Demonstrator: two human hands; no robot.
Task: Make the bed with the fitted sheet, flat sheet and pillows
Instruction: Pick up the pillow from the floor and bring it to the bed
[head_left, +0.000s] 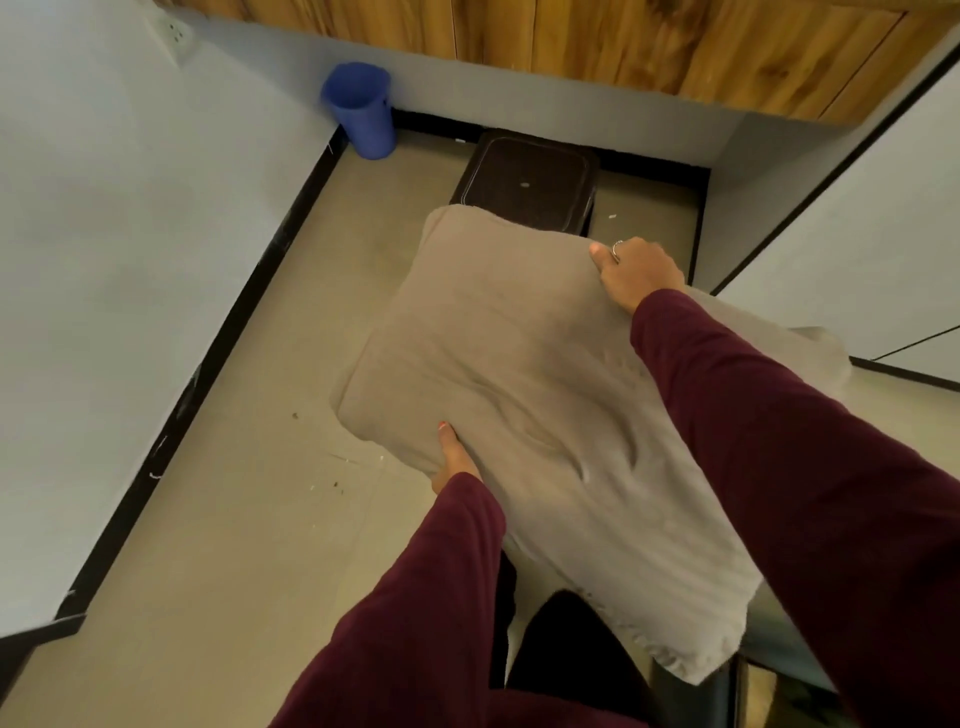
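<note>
A beige pillow (519, 395) is held up over the floor in the middle of the view, lying roughly flat. My left hand (454, 460) grips its near left edge from below, thumb on top. My right hand (636, 273) clutches the far right corner, fingers curled into the fabric; a ring shows on one finger. Both arms wear dark maroon sleeves. No bed, fitted sheet or flat sheet is in view.
A dark brown square stool (527, 179) stands on the tan floor just beyond the pillow. A blue plastic bin (361, 106) sits in the far left corner. Pale walls with black skirting run along the left; wooden panelling crosses the top.
</note>
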